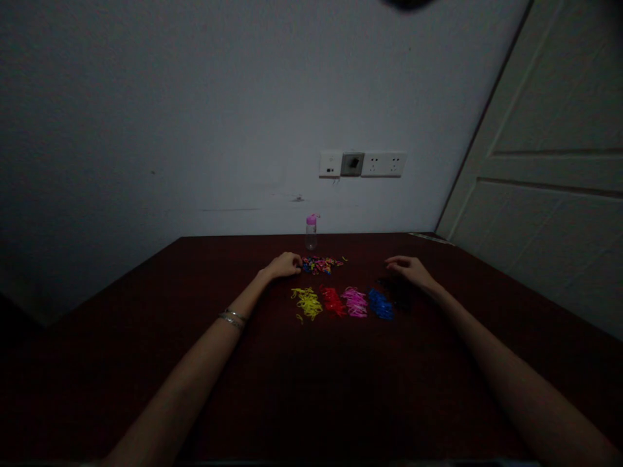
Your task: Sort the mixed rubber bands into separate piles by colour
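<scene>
Hands, 2. Left hand (286, 264): fingers curled narrow, at the left edge of the mixed heap (320, 264); whether it held a band could not be told. Right hand (406, 267): fingers close together, near the dark patch (402, 297); grip likewise could not be told.

Small bands: 1 multicoloured mixed heap at the far middle of the worktop (292, 389), before the upright bottle (311, 235); nearer, 4 piles in a row, left to right: yellow (309, 303), red (333, 302), pink (355, 303), blue (381, 305).

Step, as judged: sorting by colour, part done. The next move seemed to call for a fine pinch on 1 band and a match to its pile.

Obscured: dark patch, possibly a 5th pile, lost in shadow; fingertips indistinct; both forearms cut off below.
</scene>
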Available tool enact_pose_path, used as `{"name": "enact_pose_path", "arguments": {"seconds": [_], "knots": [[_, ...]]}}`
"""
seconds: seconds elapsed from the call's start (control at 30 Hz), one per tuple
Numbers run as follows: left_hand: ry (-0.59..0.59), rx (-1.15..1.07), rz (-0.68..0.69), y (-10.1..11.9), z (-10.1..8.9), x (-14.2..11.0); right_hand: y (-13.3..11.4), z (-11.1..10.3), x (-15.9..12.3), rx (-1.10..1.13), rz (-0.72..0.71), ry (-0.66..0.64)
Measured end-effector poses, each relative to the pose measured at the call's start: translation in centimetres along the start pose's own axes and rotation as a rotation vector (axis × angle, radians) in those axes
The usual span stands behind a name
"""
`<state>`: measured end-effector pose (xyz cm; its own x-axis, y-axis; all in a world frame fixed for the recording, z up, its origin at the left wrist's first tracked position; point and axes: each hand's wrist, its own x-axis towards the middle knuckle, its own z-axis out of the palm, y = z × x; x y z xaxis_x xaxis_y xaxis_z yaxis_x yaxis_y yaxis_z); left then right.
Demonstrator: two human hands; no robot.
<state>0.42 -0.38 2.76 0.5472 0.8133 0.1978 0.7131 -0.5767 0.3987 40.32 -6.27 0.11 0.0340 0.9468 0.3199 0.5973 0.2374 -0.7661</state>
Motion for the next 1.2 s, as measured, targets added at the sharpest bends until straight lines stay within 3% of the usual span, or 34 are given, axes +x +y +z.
{"name": "enact_pose_path", "arguments": {"seconds": [0.2, 0.53, 1.2], "knots": [[0.020, 0.061, -0.051, -0.6, -0.4, -0.6, 0.2, -0.3, -0.1, -0.031, 0.051, 0.037], [0.094, 0.000, -0.042, -2.3, 0.6, -0.1, 0.9, -0.1, -0.1, -0.001, 0.050, 0.045], [0.101, -0.144, -0.074, -1.6, -0.1, -0.6, 1.4, 0.0, 0.1, -0.048, 0.053, 0.021]]}}
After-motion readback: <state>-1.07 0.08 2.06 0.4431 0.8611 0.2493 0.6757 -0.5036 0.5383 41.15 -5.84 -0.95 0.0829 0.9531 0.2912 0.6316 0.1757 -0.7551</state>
